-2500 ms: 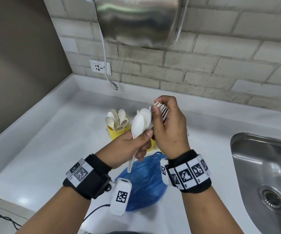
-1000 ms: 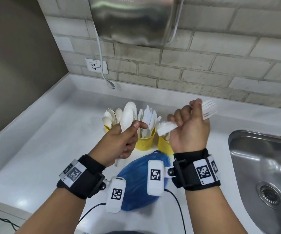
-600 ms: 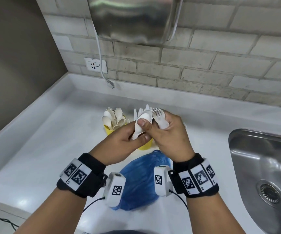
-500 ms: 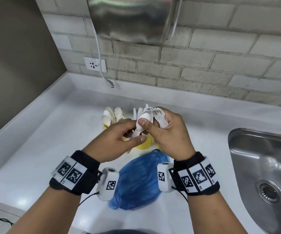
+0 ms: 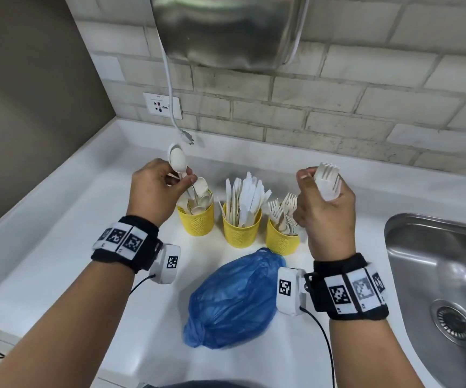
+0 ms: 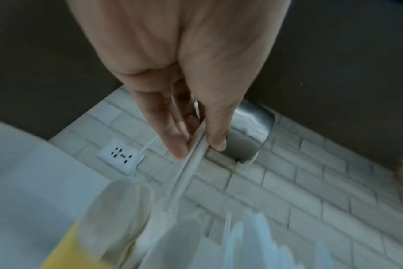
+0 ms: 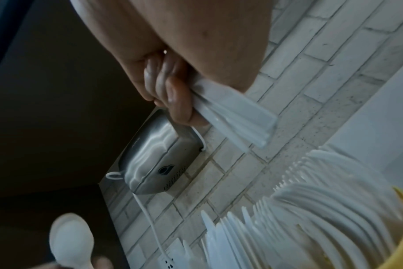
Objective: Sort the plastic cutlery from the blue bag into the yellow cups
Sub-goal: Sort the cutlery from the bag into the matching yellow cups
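Three yellow cups stand in a row on the white counter: the left cup (image 5: 197, 219) holds spoons, the middle cup (image 5: 241, 229) knives, the right cup (image 5: 281, 238) forks. My left hand (image 5: 167, 182) pinches white spoons (image 5: 178, 161) by the handles above the left cup; the handles (image 6: 191, 160) show between thumb and fingers. My right hand (image 5: 320, 197) grips a bunch of white forks (image 5: 328, 180), tines up, above and right of the right cup; their handle ends (image 7: 237, 116) stick out below the fist. The blue bag (image 5: 234, 301) lies crumpled in front of the cups.
A steel sink (image 5: 444, 289) sits at the right. A steel hand dryer (image 5: 226, 29) hangs on the brick wall, its cord and plug (image 5: 188, 138) dangling beside a wall socket (image 5: 162, 105). A raised ledge (image 5: 38, 189) borders the counter on the left.
My hands were together over the cups, passing a spoon to the left hand. They have parted: the left moved left with the spoons, the right moved right with the forks.
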Tool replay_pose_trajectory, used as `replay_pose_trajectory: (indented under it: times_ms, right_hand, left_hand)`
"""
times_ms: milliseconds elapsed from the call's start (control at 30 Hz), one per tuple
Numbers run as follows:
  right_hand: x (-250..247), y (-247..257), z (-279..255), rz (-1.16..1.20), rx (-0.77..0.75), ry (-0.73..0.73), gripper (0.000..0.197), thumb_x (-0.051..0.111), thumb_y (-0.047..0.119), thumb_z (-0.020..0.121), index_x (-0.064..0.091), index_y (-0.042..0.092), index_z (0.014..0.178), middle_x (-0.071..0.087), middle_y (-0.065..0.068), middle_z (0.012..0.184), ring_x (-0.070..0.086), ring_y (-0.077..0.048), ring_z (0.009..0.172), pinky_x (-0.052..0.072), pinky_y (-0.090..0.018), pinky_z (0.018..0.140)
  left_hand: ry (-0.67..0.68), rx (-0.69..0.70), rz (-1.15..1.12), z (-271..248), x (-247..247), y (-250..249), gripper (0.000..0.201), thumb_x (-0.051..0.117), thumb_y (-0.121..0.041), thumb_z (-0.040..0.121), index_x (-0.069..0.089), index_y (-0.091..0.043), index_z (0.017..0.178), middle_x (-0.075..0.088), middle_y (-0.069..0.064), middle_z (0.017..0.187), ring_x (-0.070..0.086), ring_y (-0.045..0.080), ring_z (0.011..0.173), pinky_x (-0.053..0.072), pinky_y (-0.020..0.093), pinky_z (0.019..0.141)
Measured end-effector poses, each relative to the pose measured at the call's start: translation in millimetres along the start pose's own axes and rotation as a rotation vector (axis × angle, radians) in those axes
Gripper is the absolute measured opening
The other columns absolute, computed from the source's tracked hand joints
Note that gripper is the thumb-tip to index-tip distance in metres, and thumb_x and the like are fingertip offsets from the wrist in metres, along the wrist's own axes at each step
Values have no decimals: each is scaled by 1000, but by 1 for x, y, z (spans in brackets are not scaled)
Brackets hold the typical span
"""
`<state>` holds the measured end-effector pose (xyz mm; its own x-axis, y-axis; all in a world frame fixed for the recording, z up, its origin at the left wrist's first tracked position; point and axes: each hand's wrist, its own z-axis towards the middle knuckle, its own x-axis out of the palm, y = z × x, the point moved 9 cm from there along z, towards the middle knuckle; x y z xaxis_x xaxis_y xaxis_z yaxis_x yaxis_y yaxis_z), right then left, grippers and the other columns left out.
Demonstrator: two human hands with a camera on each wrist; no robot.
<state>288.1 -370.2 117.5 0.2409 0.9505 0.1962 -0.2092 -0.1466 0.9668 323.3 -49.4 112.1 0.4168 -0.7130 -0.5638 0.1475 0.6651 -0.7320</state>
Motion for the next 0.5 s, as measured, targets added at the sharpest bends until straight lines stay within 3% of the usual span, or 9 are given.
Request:
replay_pose_trajectory:
  times_ms: [100, 200, 367, 433, 500]
  right_hand:
    - [-6, 1, 1, 12, -9, -10, 19, 67, 19, 95, 62, 27, 78, 41, 9, 50, 31, -14, 41, 30, -27, 50]
    - [-10, 0, 1, 21, -15, -21, 20, 68, 19, 93, 64, 29, 76, 45, 10, 55, 34, -13, 44, 31, -28, 51]
    - [-17, -1, 0, 87, 13, -36, 27, 65, 10, 98, 62, 26, 77, 41, 10, 53, 32, -11, 42, 29, -25, 48]
    - [-17, -4, 1, 117, 44, -45, 23, 62, 9, 100, 59, 20, 80, 37, 9, 51, 29, -11, 42, 28, -24, 47]
    - [-15, -8, 2, 203, 95, -42, 19, 59, 14, 100, 56, 15, 82, 31, 6, 50, 25, -12, 42, 25, -24, 47]
  left_hand:
    - [85, -45, 76, -6, 26, 19, 26, 83, -25, 81, 70, -20, 102, 70, -2, 89, 70, 13, 75, 59, 38, 75]
    - [131, -40, 114, -13, 38, 29, 51, 82, -31, 79, 57, -30, 123, 67, -7, 99, 69, 13, 82, 58, 39, 79]
    - [-13, 198, 224, -10, 28, -1, 61, 70, -37, 87, 48, -22, 142, 52, 4, 134, 51, 26, 119, 47, 43, 103]
    - [73, 271, 293, -6, 40, -9, 66, 62, -43, 93, 39, -23, 152, 43, 4, 152, 40, 27, 137, 35, 41, 114]
    - [250, 283, 437, -5, 62, -4, 70, 46, -55, 98, 30, -24, 158, 31, 2, 164, 28, 24, 149, 26, 44, 119]
